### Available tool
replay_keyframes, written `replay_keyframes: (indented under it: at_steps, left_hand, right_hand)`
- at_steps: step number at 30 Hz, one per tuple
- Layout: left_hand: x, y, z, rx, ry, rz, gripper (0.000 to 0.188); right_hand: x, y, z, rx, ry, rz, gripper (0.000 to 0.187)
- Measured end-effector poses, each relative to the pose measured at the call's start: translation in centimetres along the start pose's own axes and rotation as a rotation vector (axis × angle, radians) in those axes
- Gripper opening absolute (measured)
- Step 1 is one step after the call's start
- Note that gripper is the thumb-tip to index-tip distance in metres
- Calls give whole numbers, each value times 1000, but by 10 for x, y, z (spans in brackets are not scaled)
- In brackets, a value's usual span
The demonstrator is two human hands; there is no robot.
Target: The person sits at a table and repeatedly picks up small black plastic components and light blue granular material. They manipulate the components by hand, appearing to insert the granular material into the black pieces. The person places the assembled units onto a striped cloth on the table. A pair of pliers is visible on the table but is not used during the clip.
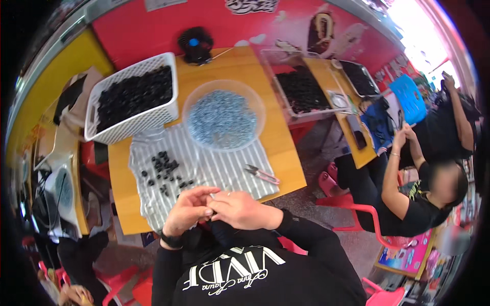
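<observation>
My left hand (187,210) and my right hand (238,209) meet at the table's near edge, fingertips pinched together. Whatever sits between the fingers is too small and covered to make out. Just beyond my left hand, small black pieces (162,167) lie scattered on a grey-and-white striped cloth (217,171). To the right on the cloth rests a pair of thread snips (262,174) with pinkish handles. A round translucent tub (259,104) behind it holds many small silvery-blue pieces (220,118).
A white perforated basket (140,121) full of black pieces stands at the table's back left. Behind the tub is a black fan-like object (196,45). At right, a clear bin (326,110) holds dark pieces, and a co-worker (408,199) sits on a red chair (352,206).
</observation>
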State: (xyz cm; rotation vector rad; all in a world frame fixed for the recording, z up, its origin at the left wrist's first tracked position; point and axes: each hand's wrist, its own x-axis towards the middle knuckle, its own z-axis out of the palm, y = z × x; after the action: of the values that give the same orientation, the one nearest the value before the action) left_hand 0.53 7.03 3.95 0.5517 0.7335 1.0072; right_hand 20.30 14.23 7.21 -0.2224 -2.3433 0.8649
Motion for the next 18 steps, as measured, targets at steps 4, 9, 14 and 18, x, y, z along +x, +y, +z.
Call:
replay_keyframes:
  at_steps: [4, 9, 14, 18]
  left_hand:
    - [-10, -17, -4, -146, -2, 118, 42]
    - [-13, -12, 5, -140, 10, 156, 37]
    - [-20, -6, 18, -100, -18, 132, 41]
    - [-24, -11, 16, 52, -2, 115, 42]
  right_hand:
    - [-2, -5, 5, -7, 35, 50, 26]
    - [0, -14, 9, -36, 73, 55, 24]
    - [-3, -17, 3, -28, -40, -62, 20]
    - [-9, -13, 3, -5, -114, -113, 18]
